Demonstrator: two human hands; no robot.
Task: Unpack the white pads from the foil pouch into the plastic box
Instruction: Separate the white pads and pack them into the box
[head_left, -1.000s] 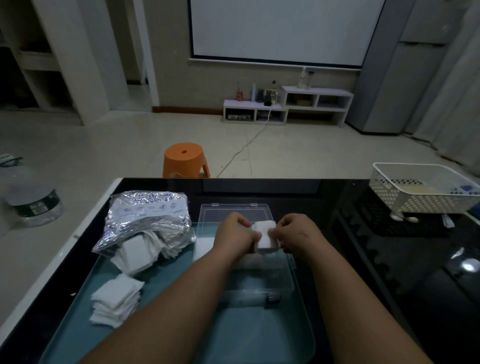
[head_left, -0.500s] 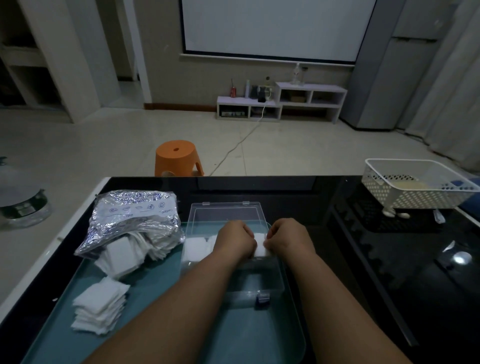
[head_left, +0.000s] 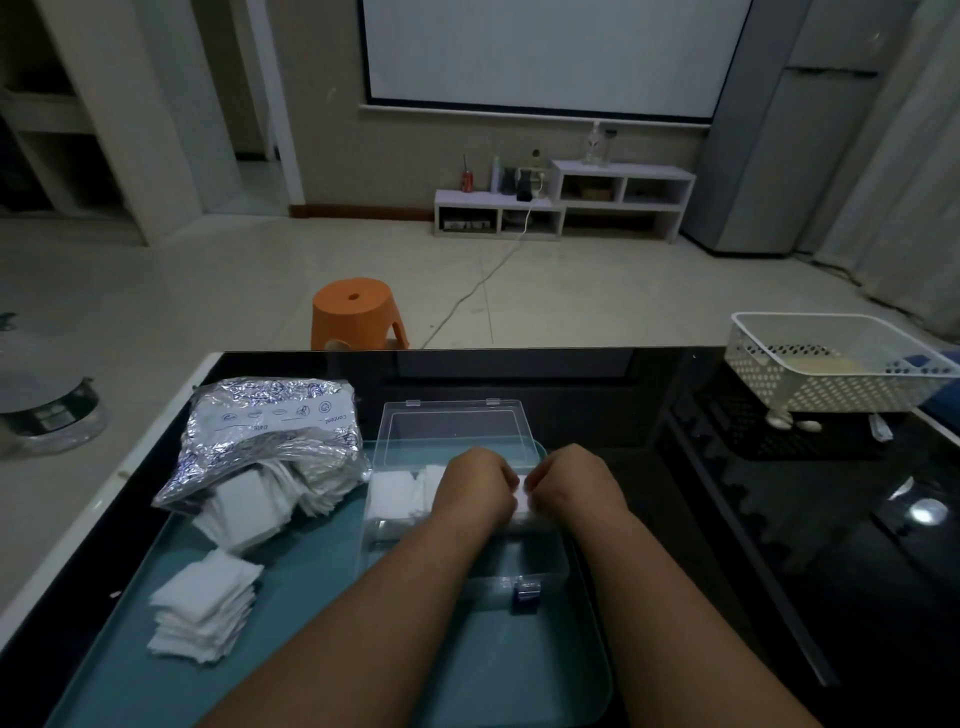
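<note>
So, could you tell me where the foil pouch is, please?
In the head view the foil pouch lies on the far-left corner of the tray, just left of the plastic box, white pads spilling from it.

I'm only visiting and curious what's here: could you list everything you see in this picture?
foil pouch: one, silver, far left, beside the box
spilled pads: a heap, white, at the pouch mouth
loose pads: one stack, white, tray's near left
plastic box: one, clear, lid open, mid-tray
packed pads: some, white, box's left part
tray: one, teal, on the table
table: one, black
basket: one, white, table's far right
stool: one, orange, floor beyond
left hand, right hand: over the box, pinching a pad bundle between them
</note>
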